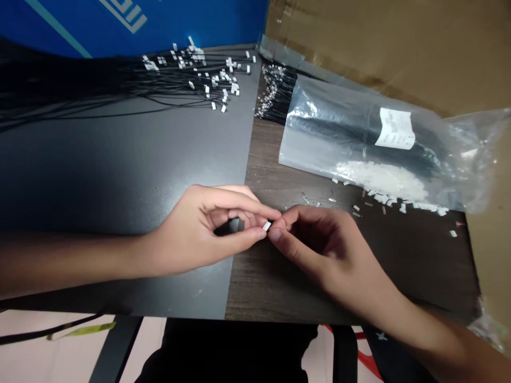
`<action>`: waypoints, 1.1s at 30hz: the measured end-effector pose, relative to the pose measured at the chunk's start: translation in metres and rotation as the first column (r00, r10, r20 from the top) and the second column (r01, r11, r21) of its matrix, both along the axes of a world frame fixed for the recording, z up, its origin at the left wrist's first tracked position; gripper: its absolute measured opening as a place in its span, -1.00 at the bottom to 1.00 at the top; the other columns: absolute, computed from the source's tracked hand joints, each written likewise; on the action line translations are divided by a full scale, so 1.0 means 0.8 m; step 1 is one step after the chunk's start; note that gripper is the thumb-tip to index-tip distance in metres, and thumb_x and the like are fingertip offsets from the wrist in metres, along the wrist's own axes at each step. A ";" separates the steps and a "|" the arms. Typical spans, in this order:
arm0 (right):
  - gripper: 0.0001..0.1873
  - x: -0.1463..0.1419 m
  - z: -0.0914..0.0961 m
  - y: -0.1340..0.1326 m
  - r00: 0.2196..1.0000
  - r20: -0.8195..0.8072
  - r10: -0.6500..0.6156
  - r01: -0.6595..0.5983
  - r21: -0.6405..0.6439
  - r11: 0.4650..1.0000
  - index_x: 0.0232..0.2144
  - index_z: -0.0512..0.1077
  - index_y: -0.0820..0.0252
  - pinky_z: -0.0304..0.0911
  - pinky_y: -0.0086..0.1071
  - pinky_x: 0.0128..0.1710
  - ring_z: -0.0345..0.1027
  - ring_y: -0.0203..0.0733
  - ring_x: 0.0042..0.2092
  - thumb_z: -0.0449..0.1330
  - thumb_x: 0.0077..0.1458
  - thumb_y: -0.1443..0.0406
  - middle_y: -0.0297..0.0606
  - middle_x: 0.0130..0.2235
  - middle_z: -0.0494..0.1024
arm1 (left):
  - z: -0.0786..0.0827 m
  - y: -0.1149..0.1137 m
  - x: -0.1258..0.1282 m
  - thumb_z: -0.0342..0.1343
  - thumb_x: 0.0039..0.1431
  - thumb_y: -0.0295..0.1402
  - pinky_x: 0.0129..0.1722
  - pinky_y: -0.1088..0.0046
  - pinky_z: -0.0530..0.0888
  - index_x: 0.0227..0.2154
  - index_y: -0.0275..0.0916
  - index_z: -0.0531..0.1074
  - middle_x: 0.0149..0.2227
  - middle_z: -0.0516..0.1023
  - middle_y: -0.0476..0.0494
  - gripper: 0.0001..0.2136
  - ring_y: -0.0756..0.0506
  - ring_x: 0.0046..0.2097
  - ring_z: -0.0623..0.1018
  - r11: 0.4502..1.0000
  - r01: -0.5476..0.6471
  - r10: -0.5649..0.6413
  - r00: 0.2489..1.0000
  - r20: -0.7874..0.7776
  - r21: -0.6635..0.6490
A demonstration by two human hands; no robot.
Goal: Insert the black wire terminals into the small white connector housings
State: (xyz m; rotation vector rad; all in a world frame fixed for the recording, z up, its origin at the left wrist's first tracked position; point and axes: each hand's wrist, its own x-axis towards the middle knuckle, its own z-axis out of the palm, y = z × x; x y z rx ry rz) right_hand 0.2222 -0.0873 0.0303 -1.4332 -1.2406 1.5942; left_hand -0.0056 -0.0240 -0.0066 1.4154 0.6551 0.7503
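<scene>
Connector (267, 226) is white, left of the bag (309, 130) and nearer the person, gripped by thumb and finger of the left hand (195, 226). Fingers of the right hand (343, 247) bunch beside it; whether they grip anything, I cannot tell. Wood-grain table (259, 290) lies under the bag, grey mat (151, 149) left of it, cardboard (399, 48) behind it.

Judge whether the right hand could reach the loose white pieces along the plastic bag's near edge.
Probably yes: the right hand is close to the loose white pieces, with nothing large between. Its fingertips meet the left hand at a small white connector, though, so they would likely leave that first.
</scene>
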 end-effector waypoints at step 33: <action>-0.82 0.116 0.001 0.043 0.262 0.965 0.009 -0.364 0.090 0.927 -0.27 0.72 0.17 0.45 -0.23 -0.21 0.75 0.06 -0.27 0.36 0.23 0.50 -0.13 -0.30 0.81 | 0.084 0.254 -0.052 0.29 0.25 -0.38 -0.13 0.26 0.48 -0.18 -0.27 0.83 -0.24 0.79 -0.26 -0.79 -0.16 -0.24 0.65 0.706 0.184 0.293 0.803 -0.519 0.683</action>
